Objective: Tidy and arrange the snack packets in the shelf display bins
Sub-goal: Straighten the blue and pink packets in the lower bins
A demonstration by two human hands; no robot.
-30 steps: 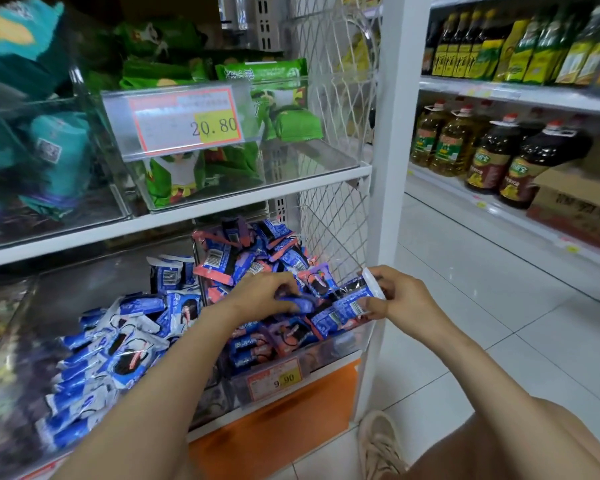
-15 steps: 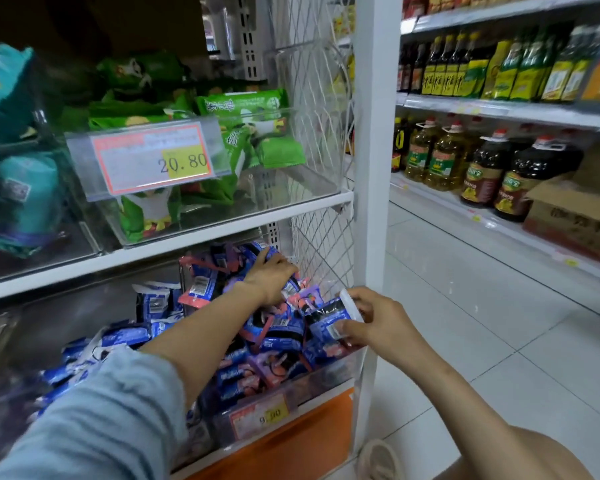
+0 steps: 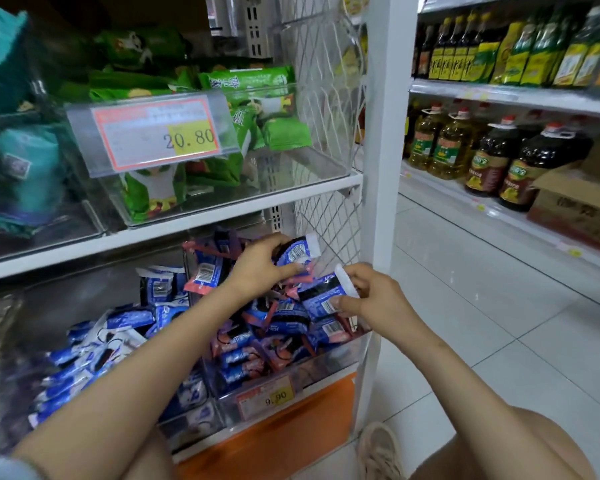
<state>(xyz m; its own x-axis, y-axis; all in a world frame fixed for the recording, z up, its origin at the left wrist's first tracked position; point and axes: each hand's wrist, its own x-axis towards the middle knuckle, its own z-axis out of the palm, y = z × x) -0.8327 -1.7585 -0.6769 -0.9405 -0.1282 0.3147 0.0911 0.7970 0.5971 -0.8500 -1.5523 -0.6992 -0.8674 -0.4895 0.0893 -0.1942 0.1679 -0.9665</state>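
A clear bin [image 3: 326, 367] on the lower shelf, with a 9.90 tag, is heaped with blue-and-pink snack packets [image 3: 274, 334]. My left hand [image 3: 260, 268] is over the back of the heap, gripping a blue packet [image 3: 297, 252] lifted near the wire mesh. My right hand [image 3: 371, 297] holds another blue packet [image 3: 321, 296] at the bin's right front, its white sealed end up. To the left lies a bin of blue-and-white packets [image 3: 111, 344].
The upper shelf carries a clear bin of green packets [image 3: 253, 109] with a 20.80 price tag [image 3: 156, 133], and teal bags [image 3: 21, 168] at left. A white post [image 3: 385, 133] and wire mesh [image 3: 323, 216] bound the shelf. Oil bottles [image 3: 492, 157] line the aisle shelves across a tiled floor.
My left hand rose from the heap with a blue packet pinched in it. My right hand kept its packet and shifted slightly up. The view moved closer to the shelf.
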